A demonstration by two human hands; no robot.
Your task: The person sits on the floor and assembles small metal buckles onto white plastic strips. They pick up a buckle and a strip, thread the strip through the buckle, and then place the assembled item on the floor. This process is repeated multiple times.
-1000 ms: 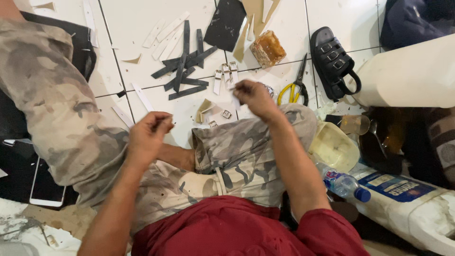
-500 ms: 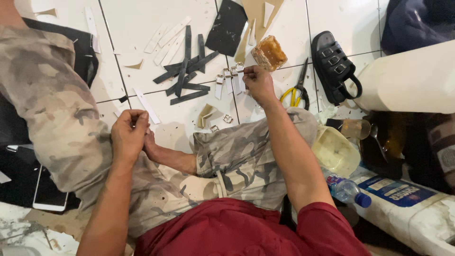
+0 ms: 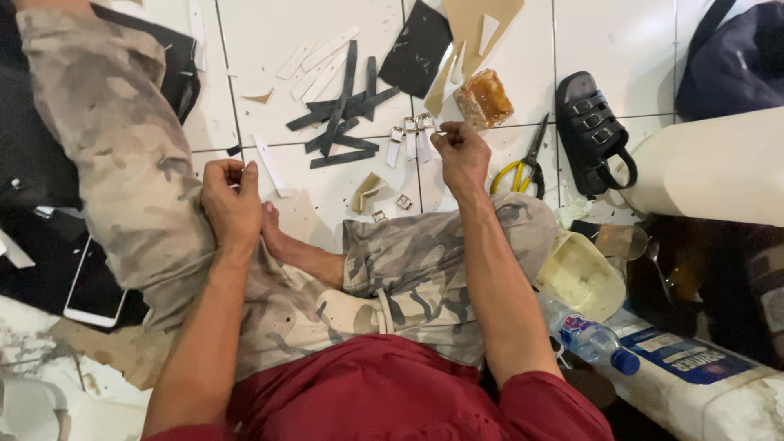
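Right hand (image 3: 461, 155) curls over whatever it pinches, too small to tell, left hand (image 3: 231, 200) fingertips hidden against the camouflage trouser leg (image 3: 122, 163), phone (image 3: 94, 286) half under that leg, dark bag (image 3: 735, 57) and white roll (image 3: 719, 167) cut by right edge.

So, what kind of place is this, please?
Probably an informal craft workspace on a tiled floor, perhaps at home: cut dark strips, scissors and small metal buckles lie around the seated person.
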